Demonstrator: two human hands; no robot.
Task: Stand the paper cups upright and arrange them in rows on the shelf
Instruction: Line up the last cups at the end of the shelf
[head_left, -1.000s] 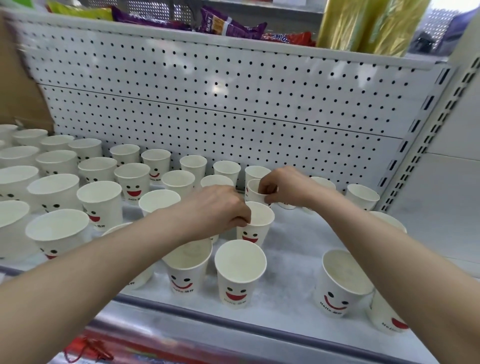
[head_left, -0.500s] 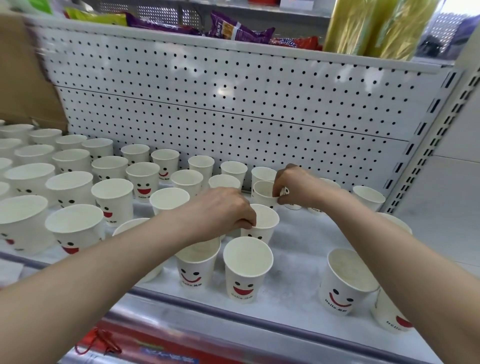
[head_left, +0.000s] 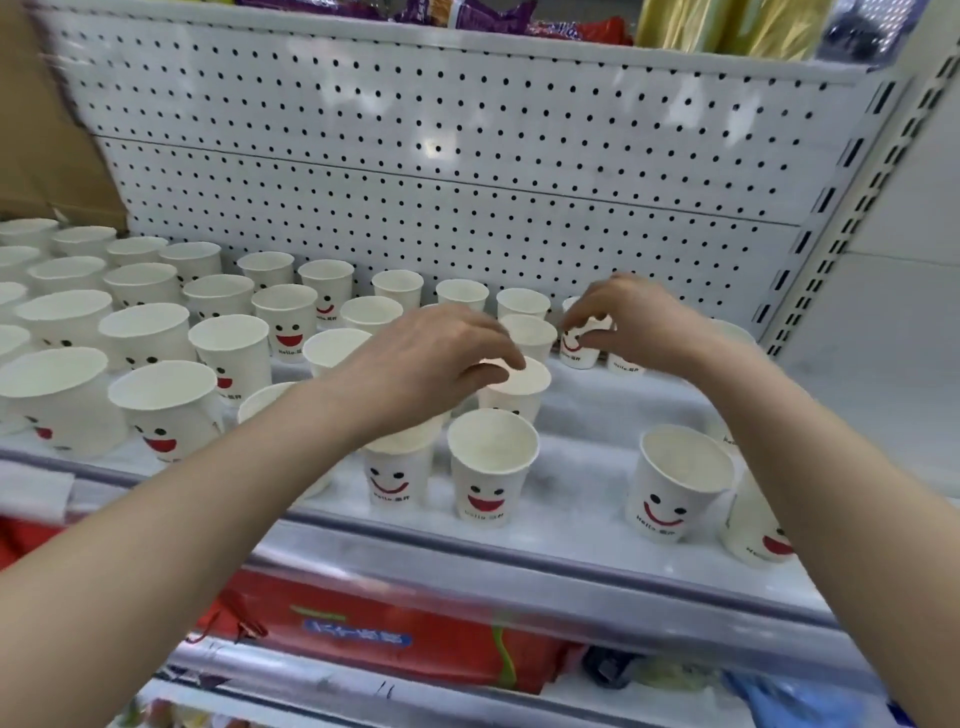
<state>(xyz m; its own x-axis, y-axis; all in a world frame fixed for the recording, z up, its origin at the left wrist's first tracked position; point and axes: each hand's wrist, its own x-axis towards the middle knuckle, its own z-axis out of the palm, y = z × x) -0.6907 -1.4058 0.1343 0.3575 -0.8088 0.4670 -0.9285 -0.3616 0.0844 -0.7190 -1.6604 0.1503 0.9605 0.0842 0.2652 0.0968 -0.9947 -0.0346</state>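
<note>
Left hand over middle of white metal shelf, thumb and fingers curled, pinching rim of white paper cup with printed face; cup upright, mid-depth. Right hand farther right, close to perforated white back panel, fingertips gripping small white paper cup with red smile, slightly tilted. Rows of upright white smiley cups fill left half. Near-edge pair of cups upright at centre. Loose cup upright near right, neighbour partly hidden by forearm.
</note>
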